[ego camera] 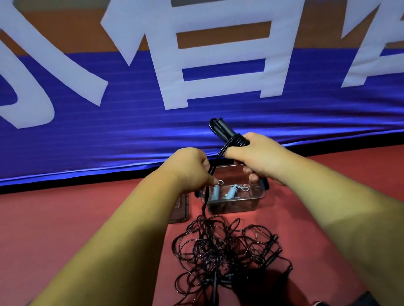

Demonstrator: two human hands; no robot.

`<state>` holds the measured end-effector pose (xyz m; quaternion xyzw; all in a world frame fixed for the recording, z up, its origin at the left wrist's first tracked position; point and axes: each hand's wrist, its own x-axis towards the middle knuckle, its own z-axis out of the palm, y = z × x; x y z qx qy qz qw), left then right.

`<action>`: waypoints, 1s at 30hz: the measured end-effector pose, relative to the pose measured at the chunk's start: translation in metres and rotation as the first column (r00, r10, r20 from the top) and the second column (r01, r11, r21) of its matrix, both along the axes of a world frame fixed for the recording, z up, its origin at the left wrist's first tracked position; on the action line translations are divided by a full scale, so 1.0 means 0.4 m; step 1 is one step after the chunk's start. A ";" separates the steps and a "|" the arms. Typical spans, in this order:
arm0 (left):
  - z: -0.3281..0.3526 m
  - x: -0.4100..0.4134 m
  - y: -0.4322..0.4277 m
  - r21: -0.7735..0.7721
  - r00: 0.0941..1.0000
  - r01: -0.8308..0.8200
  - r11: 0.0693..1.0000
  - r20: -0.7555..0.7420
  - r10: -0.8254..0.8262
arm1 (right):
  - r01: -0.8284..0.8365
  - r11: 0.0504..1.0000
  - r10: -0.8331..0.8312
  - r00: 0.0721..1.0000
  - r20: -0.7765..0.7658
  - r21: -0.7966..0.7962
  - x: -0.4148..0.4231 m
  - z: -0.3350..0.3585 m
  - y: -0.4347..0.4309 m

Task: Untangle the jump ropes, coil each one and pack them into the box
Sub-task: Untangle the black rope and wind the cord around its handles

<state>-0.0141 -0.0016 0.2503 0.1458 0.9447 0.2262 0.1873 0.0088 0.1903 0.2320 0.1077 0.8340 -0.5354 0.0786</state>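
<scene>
Right hand (260, 158) is clamped round the black jump rope (227, 130), cord wound over its handles; left hand (190, 169) pinches the trailing cord (216, 165). Best keep that cord taut, laying turns snugly side by side. The tangle (221, 253) lies on the floor (51, 224), with the box (233, 206) beyond it near the floor's far edge.

Both hands (225, 165) grip black rope (229, 133) above clear box (235, 199).
</scene>
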 end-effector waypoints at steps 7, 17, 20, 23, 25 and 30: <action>-0.017 -0.002 0.000 -0.017 0.995 -0.050 0.999 0.081 0.051 | -0.103 0.984 0.112 0.992 0.056 -0.148 0.015 0.006 -0.009; -0.023 -0.001 -0.017 0.272 0.958 -0.020 0.962 0.281 -0.060 | 0.056 0.944 -0.017 0.993 0.120 -0.326 0.013 0.030 -0.013; -0.017 0.000 -0.036 0.447 0.898 -0.028 0.894 0.404 -0.174 | 0.036 0.943 0.001 0.994 0.109 -0.330 0.018 0.027 -0.005; -0.023 -0.007 -0.048 0.518 0.816 -0.042 0.854 0.510 -0.270 | 0.023 0.952 0.007 0.995 0.095 -0.305 0.020 0.026 0.000; -0.027 -0.007 -0.049 0.469 0.814 -0.014 0.883 0.518 -0.263 | 0.022 0.958 0.005 0.996 0.091 -0.286 0.019 0.023 0.004; -0.035 -0.008 -0.031 0.260 0.916 -0.032 0.965 0.394 -0.076 | 0.035 0.958 -0.003 0.994 0.111 -0.285 0.016 0.022 -0.003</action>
